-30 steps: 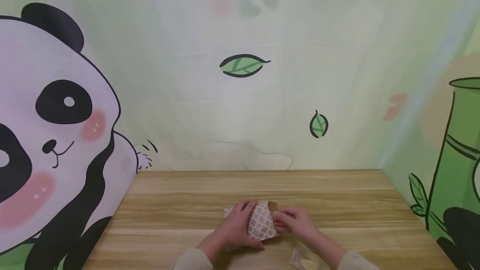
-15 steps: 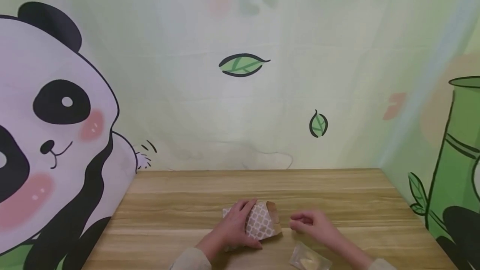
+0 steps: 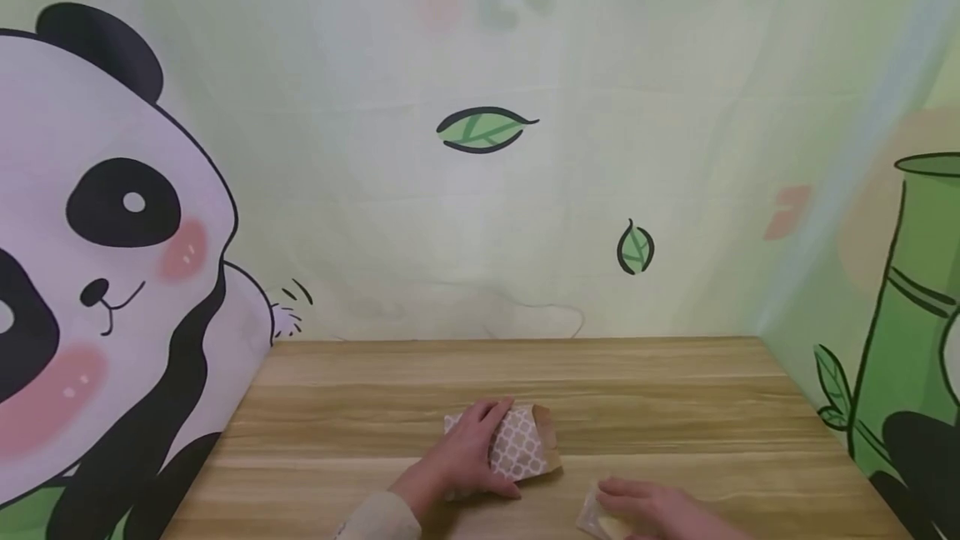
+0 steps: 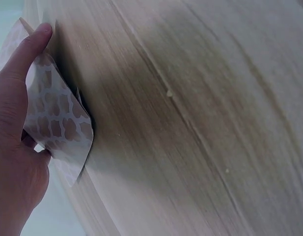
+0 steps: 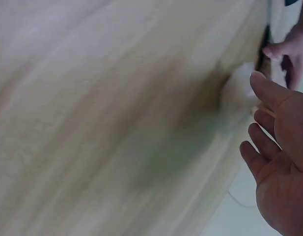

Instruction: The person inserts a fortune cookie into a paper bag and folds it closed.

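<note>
A brown paper bag point(image 3: 522, 444) with a white lattice pattern lies on the table, its plain brown mouth toward the right. My left hand point(image 3: 467, 455) grips it from the left, thumb on the near edge and fingers over the far one. In the left wrist view, that thumb and the fingers span the bag point(image 4: 55, 110). Lower right, a small clear packet point(image 3: 595, 517) with something pale yellow inside lies partly covered by my right hand point(image 3: 663, 511). The right wrist view has this hand's fingers loosely extended beside the blurred packet point(image 5: 235, 96); whether they touch it I cannot tell.
A wooden table point(image 3: 360, 407) spreads beneath both hands. Behind it hangs a pale green backdrop point(image 3: 360, 190) printed with a panda, leaves and bamboo; the table's far edge runs along its foot.
My right hand has withdrawn from the bag's mouth, moved right and then down to the clear packet. The left hand keeps its grip on the bag, whose mouth shows more openly now.
</note>
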Tool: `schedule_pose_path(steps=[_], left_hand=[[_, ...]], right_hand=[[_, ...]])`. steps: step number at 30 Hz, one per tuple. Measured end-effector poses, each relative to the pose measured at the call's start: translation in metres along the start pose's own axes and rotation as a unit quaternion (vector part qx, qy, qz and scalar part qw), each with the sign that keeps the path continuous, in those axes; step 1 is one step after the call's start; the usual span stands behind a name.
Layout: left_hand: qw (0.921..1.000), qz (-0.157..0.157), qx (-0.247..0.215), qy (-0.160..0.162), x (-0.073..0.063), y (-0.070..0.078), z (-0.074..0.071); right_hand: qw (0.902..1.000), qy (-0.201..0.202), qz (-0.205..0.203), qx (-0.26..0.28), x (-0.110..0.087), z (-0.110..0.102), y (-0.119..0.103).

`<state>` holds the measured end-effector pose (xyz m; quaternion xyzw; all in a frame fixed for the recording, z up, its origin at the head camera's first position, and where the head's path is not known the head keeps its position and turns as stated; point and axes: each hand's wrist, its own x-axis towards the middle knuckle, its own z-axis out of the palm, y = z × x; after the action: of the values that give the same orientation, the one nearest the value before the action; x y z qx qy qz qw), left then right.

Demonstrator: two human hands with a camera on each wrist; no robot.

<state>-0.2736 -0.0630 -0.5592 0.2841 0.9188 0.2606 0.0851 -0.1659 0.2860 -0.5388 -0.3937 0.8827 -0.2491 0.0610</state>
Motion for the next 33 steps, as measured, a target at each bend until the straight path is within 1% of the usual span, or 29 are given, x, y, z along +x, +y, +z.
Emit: schedule_pose_path(steps=[3,5,8,9,10,11,13,15,19,22,26,30,33], left_hand=[[1.0,-0.001,0.003,0.002,-0.001,0.0,-0.002],[1.0,-0.001,0.002,0.001,-0.002,0.001,-0.002],[1.0,0.002,0.005,0.002,-0.003,0.002,-0.002],[1.0,0.004,0.006,0.003,-0.003,0.002,-0.002],[1.0,0.006,0.007,0.004,-0.003,0.002,-0.003],[0.9999,0.007,0.009,0.004,-0.004,0.002,-0.003],[0.9999,0.008,0.01,0.002,-0.004,0.001,-0.003],[0.9999,0.008,0.01,0.001,-0.004,0.001,-0.003],[0.9999,0.004,0.014,-0.002,-0.003,-0.001,-0.002],[0.9999,0.005,0.016,-0.002,-0.002,-0.002,-0.001],[0.9998,0.005,0.02,0.0,-0.002,-0.002,0.0],[0.9997,0.004,0.024,0.002,-0.001,-0.001,0.0],[0.9996,0.003,0.026,0.002,-0.001,0.0,0.0]], right_hand=[[0.9988,-0.015,0.042,0.018,0.001,0.005,-0.001],[0.9991,-0.006,0.041,0.004,0.002,0.008,-0.001],[0.9975,0.03,0.018,-0.062,0.007,0.012,0.0],[0.9954,0.043,0.013,-0.085,0.009,0.013,0.0],[0.9913,0.063,0.003,-0.115,0.012,0.015,0.0],[0.9866,0.08,0.004,-0.142,0.014,0.016,0.001],[0.9769,0.112,0.015,-0.181,0.02,0.019,0.001],[0.9704,0.138,0.036,-0.195,0.025,0.022,0.002],[0.9646,0.171,0.095,-0.177,0.034,0.026,0.002],[0.958,0.191,0.132,-0.168,0.039,0.027,0.003],[0.9504,0.212,0.162,-0.159,0.041,0.028,0.005],[0.9495,0.225,0.175,-0.13,0.037,0.023,0.007],[0.9524,0.222,0.193,-0.079,0.032,0.014,0.01]])
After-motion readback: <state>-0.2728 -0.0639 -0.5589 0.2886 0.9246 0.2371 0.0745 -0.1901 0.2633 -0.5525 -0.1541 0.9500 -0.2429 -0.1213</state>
